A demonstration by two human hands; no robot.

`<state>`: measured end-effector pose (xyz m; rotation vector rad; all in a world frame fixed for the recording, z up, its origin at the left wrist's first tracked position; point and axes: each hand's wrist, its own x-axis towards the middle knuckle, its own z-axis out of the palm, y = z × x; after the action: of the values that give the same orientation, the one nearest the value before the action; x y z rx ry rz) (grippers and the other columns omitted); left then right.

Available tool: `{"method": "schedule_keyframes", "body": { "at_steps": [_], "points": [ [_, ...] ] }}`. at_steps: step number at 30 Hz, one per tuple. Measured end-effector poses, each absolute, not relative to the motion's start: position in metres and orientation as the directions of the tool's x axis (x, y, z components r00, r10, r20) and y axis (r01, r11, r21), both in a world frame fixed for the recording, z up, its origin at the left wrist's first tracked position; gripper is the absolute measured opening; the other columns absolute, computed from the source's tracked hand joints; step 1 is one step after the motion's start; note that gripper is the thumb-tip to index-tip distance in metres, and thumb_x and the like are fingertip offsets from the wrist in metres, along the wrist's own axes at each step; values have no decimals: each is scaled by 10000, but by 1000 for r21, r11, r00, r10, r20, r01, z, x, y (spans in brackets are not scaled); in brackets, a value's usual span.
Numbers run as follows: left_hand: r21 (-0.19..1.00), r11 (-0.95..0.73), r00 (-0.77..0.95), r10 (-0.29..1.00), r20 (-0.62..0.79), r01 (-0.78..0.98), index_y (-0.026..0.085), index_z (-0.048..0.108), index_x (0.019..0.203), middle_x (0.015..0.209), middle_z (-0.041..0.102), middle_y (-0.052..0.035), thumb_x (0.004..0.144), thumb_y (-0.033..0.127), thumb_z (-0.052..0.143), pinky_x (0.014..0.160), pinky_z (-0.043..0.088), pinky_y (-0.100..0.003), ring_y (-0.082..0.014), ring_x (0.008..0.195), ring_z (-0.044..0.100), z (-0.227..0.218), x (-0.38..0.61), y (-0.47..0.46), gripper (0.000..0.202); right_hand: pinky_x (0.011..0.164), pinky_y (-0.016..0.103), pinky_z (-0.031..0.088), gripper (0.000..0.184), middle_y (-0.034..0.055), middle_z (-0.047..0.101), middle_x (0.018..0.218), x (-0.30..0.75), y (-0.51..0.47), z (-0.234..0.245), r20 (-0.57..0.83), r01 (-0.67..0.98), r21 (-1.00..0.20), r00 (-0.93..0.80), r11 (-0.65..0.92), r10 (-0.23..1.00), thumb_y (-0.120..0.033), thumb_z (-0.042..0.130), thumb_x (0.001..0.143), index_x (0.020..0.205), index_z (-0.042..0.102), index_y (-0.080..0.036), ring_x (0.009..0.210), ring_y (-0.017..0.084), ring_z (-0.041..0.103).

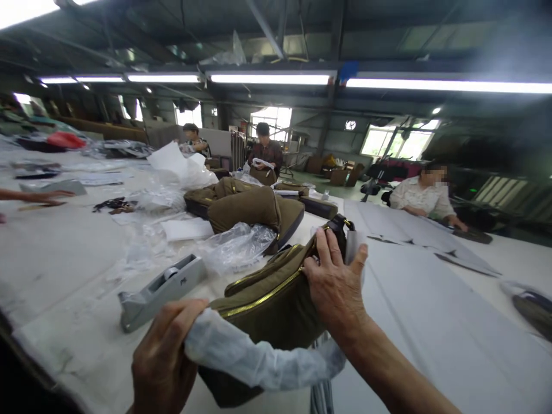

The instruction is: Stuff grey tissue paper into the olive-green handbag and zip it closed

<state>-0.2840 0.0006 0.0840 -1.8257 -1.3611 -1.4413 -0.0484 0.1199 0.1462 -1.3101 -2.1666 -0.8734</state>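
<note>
An olive-green bag (267, 307) with gold zippers lies in front of me on the white table (414, 322). My right hand (336, 284) is closed over its far end near a dark strap and buckle (340, 224). My left hand (166, 359) is closed on a sheet of white tissue paper (254, 359) that wraps across the near side of the bag.
A grey tape dispenser (161, 290) lies to the left of the bag, with crumpled clear plastic (235, 244) and more olive bags (248, 207) behind it. Grey paper sheets (414, 230) lie at the right. Three people sit at the far side; another person's hand (41, 196) rests at the left.
</note>
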Motion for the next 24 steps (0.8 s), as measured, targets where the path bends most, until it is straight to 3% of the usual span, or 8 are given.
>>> {"method": "schedule_keyframes", "body": {
  "at_steps": [4, 7, 11, 13, 16, 20, 22, 24],
  "points": [
    [157, -480, 50, 392, 919, 863, 110, 578, 1066, 968, 553, -94, 854, 83, 492, 789, 438, -245, -161, 906, 555, 86, -261, 13, 231, 959, 751, 29, 125, 164, 343, 1448, -34, 126, 148, 636, 861, 349, -508, 370, 581, -284, 692, 755, 746, 668, -161, 1335, 448, 220],
    [149, -517, 79, 393, 916, 843, 132, 592, 1063, 971, 548, -90, 856, 88, 512, 786, 446, -245, -164, 909, 553, 84, -252, 17, 227, 965, 689, 209, 142, 161, 382, 1427, -18, 134, 147, 554, 874, 276, -485, 400, 677, -294, 636, 799, 775, 682, -161, 1328, 450, 236],
    [196, -527, 56, 424, 904, 827, 177, 592, 1092, 999, 565, -78, 866, 153, 524, 795, 451, -239, -170, 932, 563, 73, -257, 15, 237, 845, 331, 444, 263, 129, 613, 1147, 17, 159, 143, 356, 914, -20, -372, 405, 857, -198, 446, 880, 739, 658, -130, 1032, 240, 586],
    [256, -518, 20, 468, 884, 816, 208, 600, 1103, 1004, 575, -65, 893, 214, 493, 791, 444, -230, -164, 930, 569, 63, -265, 12, 236, 762, 263, 437, 320, 103, 652, 961, 36, 171, 139, 269, 924, -130, -317, 360, 910, -169, 415, 873, 621, 607, -128, 814, 161, 619],
    [315, -529, -8, 502, 865, 788, 245, 622, 1083, 1000, 598, -44, 883, 249, 495, 789, 448, -231, -164, 918, 581, 51, -278, 10, 237, 749, 266, 410, 357, 86, 636, 848, 54, 181, 132, 240, 922, -168, -305, 349, 921, -212, 403, 891, 577, 554, -138, 773, 155, 593],
    [233, -584, 34, 410, 912, 778, 211, 623, 1052, 945, 616, -49, 850, 225, 529, 746, 476, -247, -167, 848, 603, 66, -284, 19, 223, 651, 253, 418, 415, 38, 605, 719, 48, 183, 131, 212, 898, -289, -279, 333, 937, -400, 291, 954, 783, 572, -146, 672, 143, 573],
    [145, -619, 103, 347, 932, 772, 204, 609, 1054, 929, 616, -48, 822, 185, 568, 711, 503, -255, -170, 819, 611, 84, -284, 23, 236, 638, 245, 437, 348, 19, 624, 772, 39, 179, 129, 156, 825, -429, -333, 367, 930, -443, 389, 918, 1020, 545, -148, 655, 132, 580],
    [87, -640, 165, 325, 931, 764, 207, 598, 1051, 947, 614, -51, 781, 145, 614, 728, 533, -288, -197, 874, 618, 94, -286, 21, 278, 672, 253, 451, 317, 16, 622, 810, 33, 168, 120, 191, 736, -506, -413, 450, 890, -378, 534, 850, 1083, 531, -164, 690, 136, 584]
  ]
}}
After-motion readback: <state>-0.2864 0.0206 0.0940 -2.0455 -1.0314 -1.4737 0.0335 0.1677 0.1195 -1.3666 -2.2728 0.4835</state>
